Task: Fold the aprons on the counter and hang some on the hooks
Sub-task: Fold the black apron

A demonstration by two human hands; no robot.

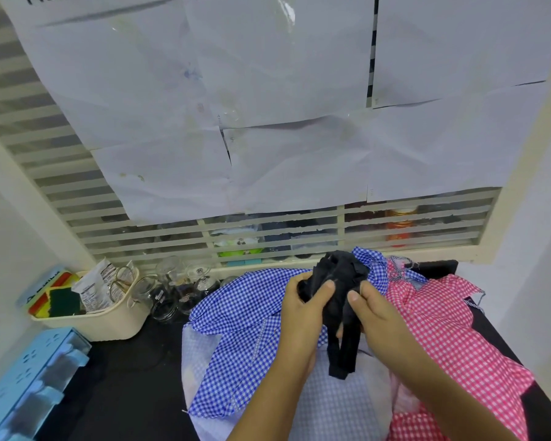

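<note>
Head view looks down on a crumpled black cloth apron (341,272), held up just above the blue-and-white checked cotton apron (242,316) that lies spread on the black worktop (134,361). Both hands are clamped on the black bundle. The left hand (303,313) grips its bunched side with the thumb across the front, and the right hand (376,313) pinches the other side, so the two hands sit close together with only the cloth between them. Narrow black straps hang from the bundle below the hands, over the blue checked apron's right edge.

A pink-and-white checked apron (442,329) lies rumpled, touching the blue checked apron on its right. A paler checked cloth (331,405) shows under its near edge. To the left of the blue checked apron stand several clear glass jars (172,291), then a cream plastic basket (109,323) holding sponges and packets. A light blue plastic rack (29,383) is farther left and nearer the camera. Behind the blue checked apron rises a cream louvred window (299,232), mostly covered by taped white paper sheets (268,90).
</note>
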